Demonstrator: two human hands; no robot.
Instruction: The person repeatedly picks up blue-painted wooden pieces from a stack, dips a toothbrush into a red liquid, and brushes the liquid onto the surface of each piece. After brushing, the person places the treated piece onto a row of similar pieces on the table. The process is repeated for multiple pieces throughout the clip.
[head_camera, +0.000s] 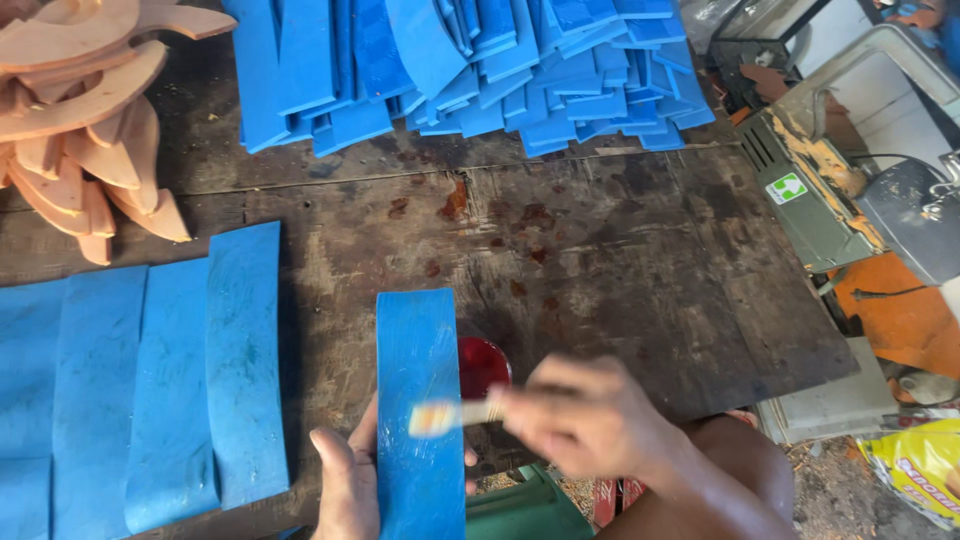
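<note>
The dark wooden worktop (620, 250) fills most of the head view. At 12 o'clock lies a heap of cut blue strips (480, 60). At 10 o'clock sits a stack of tan curved cut-outs (80, 110). At 8 o'clock, four blue curved strips (140, 390) lie side by side, edges touching, long axes running 12 to 6. At 3 o'clock, off the worktop edge, stands a grey-green machine housing (810, 190).

The blue curved strip in hand (418, 410) is at 6 o'clock, near the front edge of the worktop. Its long axis runs 12 to 6, and its lower end projects beyond the edge.

The left hand (345, 485) supports this strip from below and from the 9 o'clock side, its grip closed around the lower part. The right hand (585, 415) lies at 3 o'clock from the strip, its grip clamped on a small brush (455, 415). The brush axis runs 3 to 9, crossing the strip at a right angle, and its blurred head sits over the strip face.

A small round container of red liquid (483, 365) stands just beside the strip at its 3 o'clock edge, between the strip and the right hand.
</note>
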